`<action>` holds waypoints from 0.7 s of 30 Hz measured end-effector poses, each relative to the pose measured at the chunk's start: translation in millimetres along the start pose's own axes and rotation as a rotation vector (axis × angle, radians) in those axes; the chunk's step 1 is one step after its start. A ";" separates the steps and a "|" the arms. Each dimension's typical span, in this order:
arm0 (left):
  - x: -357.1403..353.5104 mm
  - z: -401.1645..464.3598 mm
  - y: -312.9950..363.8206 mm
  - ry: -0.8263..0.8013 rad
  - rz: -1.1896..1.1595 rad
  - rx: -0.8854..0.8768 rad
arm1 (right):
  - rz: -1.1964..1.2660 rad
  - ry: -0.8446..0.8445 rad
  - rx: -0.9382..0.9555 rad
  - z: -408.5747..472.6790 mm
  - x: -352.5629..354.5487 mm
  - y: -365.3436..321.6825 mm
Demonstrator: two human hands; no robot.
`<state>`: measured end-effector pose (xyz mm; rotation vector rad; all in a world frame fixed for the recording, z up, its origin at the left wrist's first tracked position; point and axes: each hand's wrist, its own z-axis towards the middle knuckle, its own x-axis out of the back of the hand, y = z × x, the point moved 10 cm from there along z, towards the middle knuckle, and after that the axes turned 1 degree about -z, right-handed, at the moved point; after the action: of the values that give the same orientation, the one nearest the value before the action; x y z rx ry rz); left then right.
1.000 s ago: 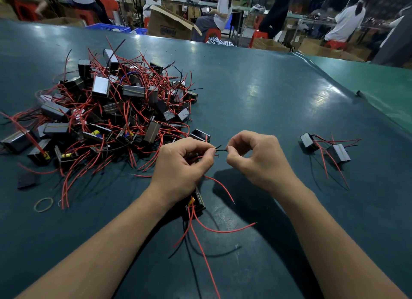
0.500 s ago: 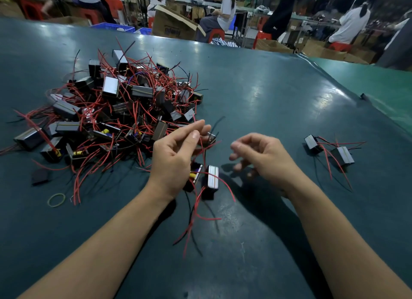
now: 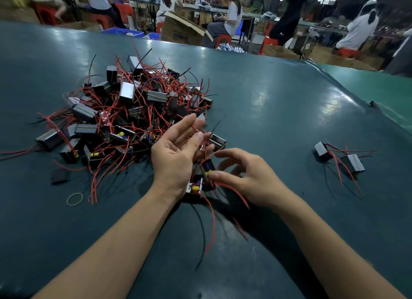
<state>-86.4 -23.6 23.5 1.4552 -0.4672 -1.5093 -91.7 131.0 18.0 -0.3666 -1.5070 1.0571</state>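
Module [image 3: 196, 185] between hands, long axis and open end toward the worktop's [image 3: 278, 120] near edge.
Left hand [image 3: 176, 157] open, fingers straight; right hand's [image 3: 250, 179] grip unclear; wires [image 3: 213, 220] trail nearward.

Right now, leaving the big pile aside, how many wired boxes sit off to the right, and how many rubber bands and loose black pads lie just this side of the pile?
Wired boxes: 2
Rubber band: 1
Black pad: 1
Total: 4

Pile of black modules with red leads [image 3: 124, 111] is heaped toward the left edge of the tabletop [image 3: 267, 120]. A yellow rubber band [image 3: 75, 199] is laid nearer the front edge. Two wired modules [image 3: 338, 158] are set apart near the right edge. A cardboard box [image 3: 181, 31] is seen beyond the far edge.
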 end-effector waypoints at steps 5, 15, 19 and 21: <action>-11.4 -5.6 -2.0 -0.160 0.213 -0.047 | 0.198 0.103 -0.047 8.5 8.3 6.2; -44.9 -28.5 -11.5 -0.457 1.000 -0.252 | 0.631 0.228 -0.444 21.2 69.8 50.4; -49.0 -30.3 -15.4 -0.511 1.063 -0.258 | 0.749 -0.176 -0.449 28.9 41.7 24.7; -58.2 -36.8 -24.5 -0.627 1.173 -0.287 | 0.861 -0.267 -0.368 33.7 45.4 8.8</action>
<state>-71.0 47.7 28.0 0.2573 -1.1625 -0.9250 -136.6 155.9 43.1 -1.2520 -1.8315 1.5228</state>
